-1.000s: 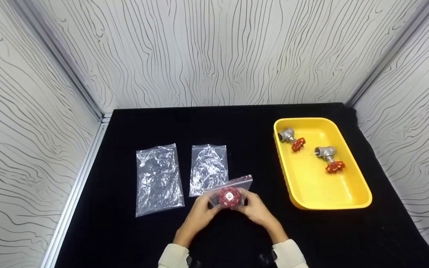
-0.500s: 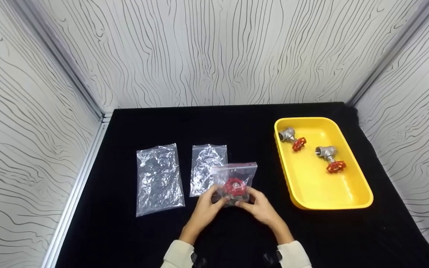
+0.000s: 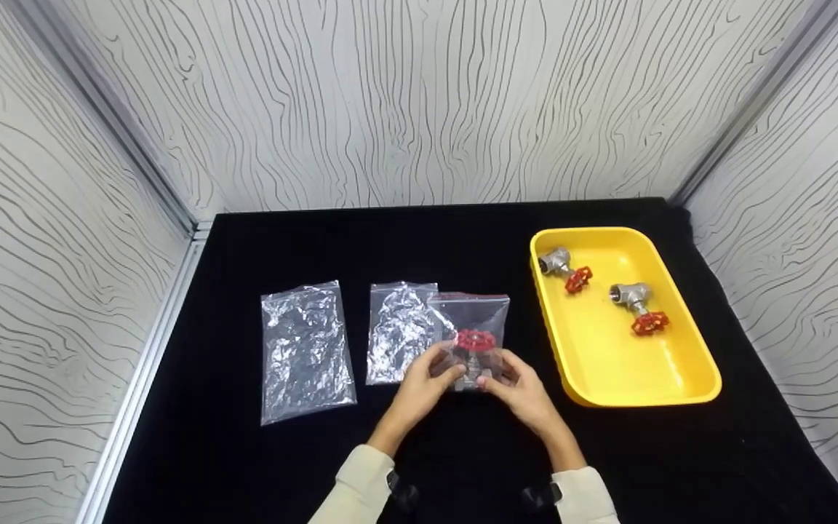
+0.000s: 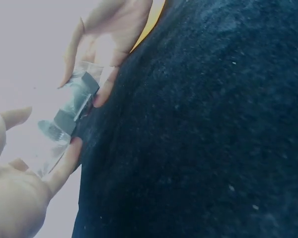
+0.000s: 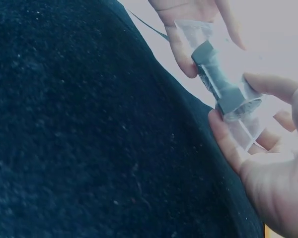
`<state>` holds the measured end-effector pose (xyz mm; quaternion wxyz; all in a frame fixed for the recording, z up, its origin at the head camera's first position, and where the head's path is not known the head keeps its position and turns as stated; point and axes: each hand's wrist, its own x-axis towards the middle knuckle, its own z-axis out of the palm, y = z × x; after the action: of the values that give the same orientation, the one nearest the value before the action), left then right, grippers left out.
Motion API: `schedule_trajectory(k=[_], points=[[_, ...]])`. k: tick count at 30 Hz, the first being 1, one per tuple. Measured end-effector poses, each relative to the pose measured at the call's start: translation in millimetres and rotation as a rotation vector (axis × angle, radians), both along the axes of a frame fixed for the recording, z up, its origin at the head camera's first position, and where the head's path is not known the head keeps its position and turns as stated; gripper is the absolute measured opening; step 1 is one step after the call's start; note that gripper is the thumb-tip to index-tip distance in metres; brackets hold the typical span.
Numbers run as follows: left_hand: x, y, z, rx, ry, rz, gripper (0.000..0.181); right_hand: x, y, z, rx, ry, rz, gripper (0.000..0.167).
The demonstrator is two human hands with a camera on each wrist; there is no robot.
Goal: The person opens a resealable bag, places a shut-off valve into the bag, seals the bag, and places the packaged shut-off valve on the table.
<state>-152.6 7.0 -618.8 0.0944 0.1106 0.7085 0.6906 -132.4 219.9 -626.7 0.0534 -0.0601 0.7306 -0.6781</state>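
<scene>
A clear zip bag (image 3: 466,313) with a valve inside is held between both hands, its zip edge upward. Through the plastic show the valve's red handwheel (image 3: 476,340) and, below it, its metal body (image 5: 220,82). My left hand (image 3: 419,382) grips the bag's left side, thumb in front near the valve body. On the opposite side my right hand (image 3: 524,393) pinches the bag, thumb also in front. In the left wrist view the metal valve body (image 4: 72,104) lies between the fingers of the two hands. The handwheel is washed out by glare in both wrist views.
Two flat zip bags lie on the black cloth: a larger bag (image 3: 306,356) at left and a smaller bag (image 3: 401,331) beside the held one. At right stands a yellow tray (image 3: 626,389) with two red-handled valves, one valve (image 3: 637,306) nearer the middle. Patterned walls surround the table.
Both hands have tilted the bagged valve, so the handwheel, first seen face-on, now shows edge-on above the body. The bag's zip edge has risen upright, and the hands have shifted slightly right.
</scene>
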Motion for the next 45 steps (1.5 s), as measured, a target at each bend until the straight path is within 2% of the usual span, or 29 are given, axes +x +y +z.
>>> schedule_trajectory(k=[2, 6, 11, 14, 20, 29, 37, 45], points=[[-3.4, 2.3, 1.7, 0.024, -0.03, -0.036, 0.045, -1.3, 2, 0.6, 0.001, -0.012, -0.023, 0.046], [-9.8, 6.7, 4.0, 0.02, -0.066, -0.091, 0.048, -3.2, 6, 0.9, -0.008, -0.037, -0.071, 0.045], [-16.0, 12.7, 4.0, 0.028, -0.096, -0.122, 0.05, -5.5, 8, 0.4, -0.034, -0.058, -0.124, 0.044], [-19.9, 16.5, 2.8, 0.034, -0.111, -0.115, 0.048, -7.4, 9, 1.0, -0.047, -0.075, -0.148, 0.043], [-27.5, 24.2, -0.7, 0.032, -0.106, -0.066, 0.039, -11.9, 10, 1.1, -0.06, -0.116, -0.193, 0.041], [-35.7, 37.8, -4.4, 0.093, -0.187, 0.005, 0.045, -18.6, 13, -0.6, -0.057, -0.124, -0.267, 0.039], [-39.7, 45.8, -6.7, 0.158, -0.236, 0.007, 0.051, -22.6, 17, 1.3, -0.085, -0.157, -0.318, 0.037], [-41.6, 50.8, -8.4, 0.155, -0.25, 0.005, 0.049, -27.4, 19, 0.4, -0.095, -0.189, -0.343, 0.036]])
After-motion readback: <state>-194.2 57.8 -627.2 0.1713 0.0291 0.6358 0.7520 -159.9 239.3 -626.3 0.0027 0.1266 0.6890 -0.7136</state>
